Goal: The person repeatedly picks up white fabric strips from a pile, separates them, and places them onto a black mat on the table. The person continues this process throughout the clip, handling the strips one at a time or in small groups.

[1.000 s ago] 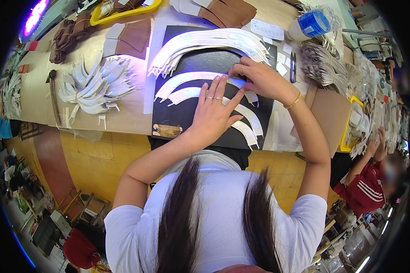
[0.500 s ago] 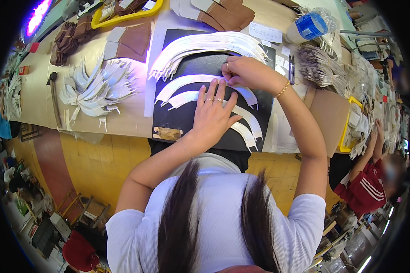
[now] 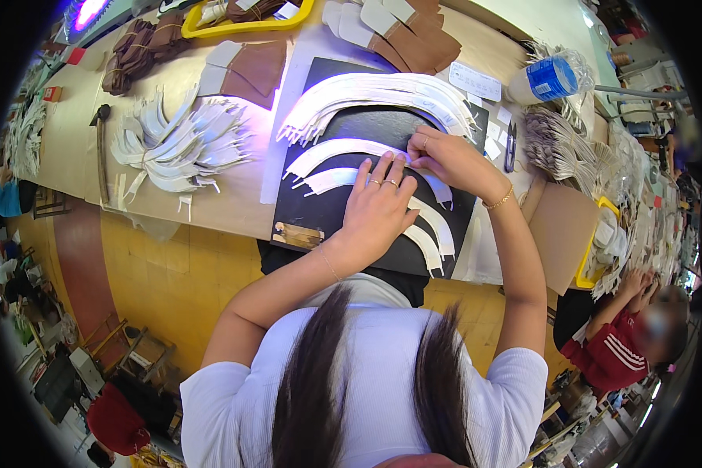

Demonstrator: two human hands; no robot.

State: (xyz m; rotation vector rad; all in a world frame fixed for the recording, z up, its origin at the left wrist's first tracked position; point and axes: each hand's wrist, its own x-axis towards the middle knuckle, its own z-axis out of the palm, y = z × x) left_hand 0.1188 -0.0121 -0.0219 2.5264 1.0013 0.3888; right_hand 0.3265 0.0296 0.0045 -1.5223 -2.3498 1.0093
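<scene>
On a black board (image 3: 288, 210) lie several curved white strips. My left hand (image 3: 378, 207) is open and laid flat, its fingertips pressing on the middle curved white strip (image 3: 320, 156) and its palm covering part of a lower curved strip (image 3: 327, 182). At the upper edge of that middle strip, the fingers of my right hand (image 3: 448, 160) are bent and pinched together on it; the fingertips are partly hidden. Beyond both hands, a thick stack of curved white strips (image 3: 374, 87) spans the board. Right of my left hand, more strip ends (image 3: 437, 230) show.
Left of the board are a fanned bundle of white strips (image 3: 179, 148), a hammer (image 3: 101, 156) and brown pieces (image 3: 249, 70). A bottle with a blue label (image 3: 546, 79), a dark pen-like tool (image 3: 511, 148) and a cardboard sheet (image 3: 558, 234) sit right. A co-worker in red (image 3: 612, 351) sits far right.
The whole view has shifted, so the table sits a little lower and further right. Both hands stay at the middle strip, the right hand still pinching along its upper edge.
</scene>
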